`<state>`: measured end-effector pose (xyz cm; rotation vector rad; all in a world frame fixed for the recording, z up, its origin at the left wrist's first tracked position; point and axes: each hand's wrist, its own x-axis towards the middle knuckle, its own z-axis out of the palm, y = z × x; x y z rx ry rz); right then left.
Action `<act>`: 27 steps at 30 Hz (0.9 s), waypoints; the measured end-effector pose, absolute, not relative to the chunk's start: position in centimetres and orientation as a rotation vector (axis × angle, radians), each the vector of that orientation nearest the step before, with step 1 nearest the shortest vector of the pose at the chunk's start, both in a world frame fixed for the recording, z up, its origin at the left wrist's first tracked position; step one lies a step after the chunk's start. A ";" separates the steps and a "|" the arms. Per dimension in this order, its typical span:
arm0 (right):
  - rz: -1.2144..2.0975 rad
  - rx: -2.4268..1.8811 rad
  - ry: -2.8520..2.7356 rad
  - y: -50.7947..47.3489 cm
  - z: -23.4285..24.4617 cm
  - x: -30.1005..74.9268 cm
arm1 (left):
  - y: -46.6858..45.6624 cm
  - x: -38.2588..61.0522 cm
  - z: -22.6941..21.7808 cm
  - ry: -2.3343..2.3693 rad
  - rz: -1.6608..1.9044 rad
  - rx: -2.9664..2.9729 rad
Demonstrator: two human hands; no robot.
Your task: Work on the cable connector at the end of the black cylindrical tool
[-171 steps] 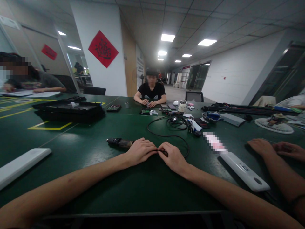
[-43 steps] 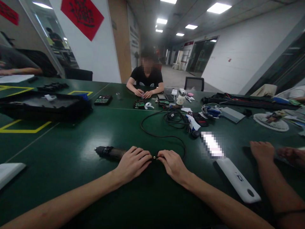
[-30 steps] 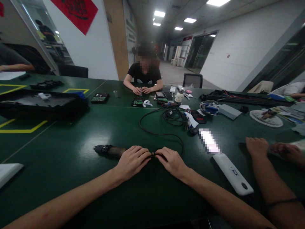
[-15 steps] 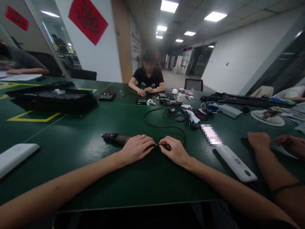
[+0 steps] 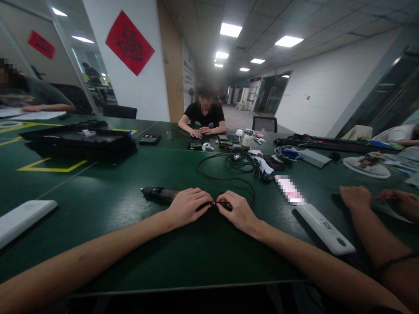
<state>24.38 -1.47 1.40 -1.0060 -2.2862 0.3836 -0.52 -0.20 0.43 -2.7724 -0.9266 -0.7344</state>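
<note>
On the green table lies a dark electric screwdriver [image 5: 160, 194], its tip pointing left. My left hand [image 5: 191, 205] is closed over its rear part, hiding most of that end. Opposite it, my right hand [image 5: 237, 211] pinches the end of a black cable [image 5: 225, 203] between thumb and fingers. A tiny light-coloured connector [image 5: 214, 202] shows in the narrow gap between my fingertips. Whether it is joined to the screwdriver I cannot tell. The cable loops behind my right hand towards a coiled heap [image 5: 240, 161].
White long devices lie left [image 5: 28, 220] and right [image 5: 325, 229]; a blurred phone-like screen [image 5: 290, 189] is near the right one. Another person's forearms [image 5: 369, 218] rest at the right. A person [image 5: 204, 115] works across the table. A black tray-like housing [image 5: 78, 141] stands far left.
The view has tilted up slightly, so everything sits a little lower. My hands stay together at the connector, with the right fingers shifted slightly on the cable.
</note>
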 end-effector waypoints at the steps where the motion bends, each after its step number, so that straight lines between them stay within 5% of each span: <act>1: 0.378 -1.003 -2.285 -1.4 1.4 24.3 | -0.2 -0.5 0.5 -0.940 -0.742 -2.765; 13: 0.138 -1.086 -2.325 1.8 3.6 26.2 | 0.8 0.1 0.0 -0.955 -0.736 -2.695; 20: -0.186 -1.917 -1.850 15.9 11.4 40.8 | 0.8 0.2 0.2 -0.946 -0.713 -2.708; 27: -0.115 -2.142 -1.919 21.0 8.3 47.5 | 1.2 0.1 0.4 -0.944 -0.690 -2.743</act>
